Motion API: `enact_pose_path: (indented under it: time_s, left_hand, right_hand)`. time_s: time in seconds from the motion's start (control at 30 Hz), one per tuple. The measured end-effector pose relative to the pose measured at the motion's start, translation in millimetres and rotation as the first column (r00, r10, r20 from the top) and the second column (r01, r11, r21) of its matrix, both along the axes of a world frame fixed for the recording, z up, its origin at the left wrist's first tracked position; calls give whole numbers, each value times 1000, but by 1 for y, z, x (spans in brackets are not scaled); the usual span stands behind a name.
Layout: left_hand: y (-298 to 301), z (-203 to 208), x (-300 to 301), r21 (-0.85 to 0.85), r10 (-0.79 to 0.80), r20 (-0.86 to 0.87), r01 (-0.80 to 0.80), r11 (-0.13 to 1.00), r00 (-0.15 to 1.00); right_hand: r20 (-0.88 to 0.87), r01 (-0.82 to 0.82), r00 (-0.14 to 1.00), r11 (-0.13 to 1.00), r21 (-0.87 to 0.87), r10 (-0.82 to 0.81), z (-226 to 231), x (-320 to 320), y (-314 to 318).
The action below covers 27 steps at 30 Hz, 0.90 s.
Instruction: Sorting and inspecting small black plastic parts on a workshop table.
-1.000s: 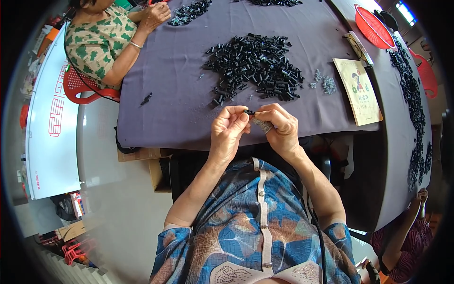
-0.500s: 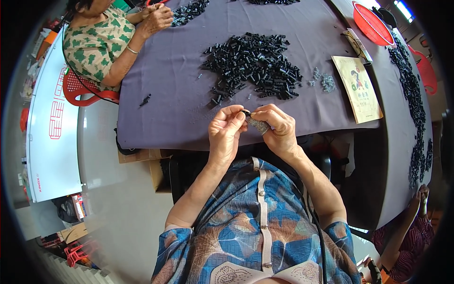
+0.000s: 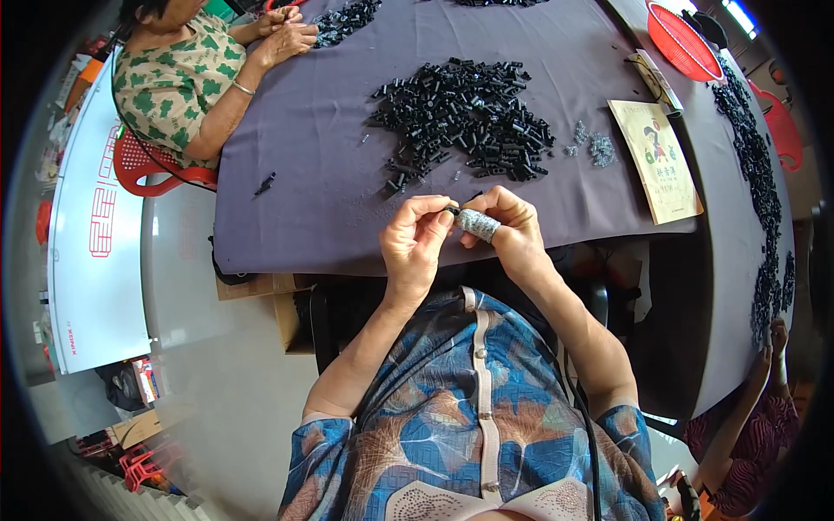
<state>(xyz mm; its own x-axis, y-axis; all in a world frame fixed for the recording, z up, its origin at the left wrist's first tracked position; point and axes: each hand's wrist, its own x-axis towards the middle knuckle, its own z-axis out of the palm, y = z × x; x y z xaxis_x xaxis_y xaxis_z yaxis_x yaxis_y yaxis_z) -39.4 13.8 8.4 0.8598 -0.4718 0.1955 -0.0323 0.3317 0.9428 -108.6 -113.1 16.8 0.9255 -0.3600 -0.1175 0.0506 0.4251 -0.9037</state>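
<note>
Both hands meet at the table (image 3: 330, 174) edge. The right hand (image 3: 512, 227) is closed around a grey wrapped cylinder (image 3: 477, 223); the left hand (image 3: 415, 245) pinches a small black part (image 3: 451, 210) at its end. The big black pile (image 3: 465, 117) beyond suggests most pieces remain; no finished stack is visible.

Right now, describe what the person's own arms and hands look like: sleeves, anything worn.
Both forearms are bare, coming up from the lower edge. Short sleeves of a blue top with a brown and white leaf-like pattern end near the elbows. No gloves, rings, watch or bracelet show on the left hand or right hand. A thin dark cable runs beside the right arm.
</note>
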Motion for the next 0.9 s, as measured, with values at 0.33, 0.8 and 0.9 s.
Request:
enact_pose_path:
  time_s: [0.33, 0.8, 0.9]
  left_hand:
    - [1, -6, -2, -28, -17, -106, 14, 1000, 994]
    - [3, -4, 11, -251, -307, -531, 200, 947, 790]
    - [3, -2, 11, -288, -330, -581, 191, 938, 744]
  right_hand:
    - [50, 16, 999, 998, -61, -13, -2, 2, 2]
    - [81, 45, 997, 808, -587, 3, 3, 1, -5]
    - [85, 23, 996, 799, -601, 35, 4, 0, -8]
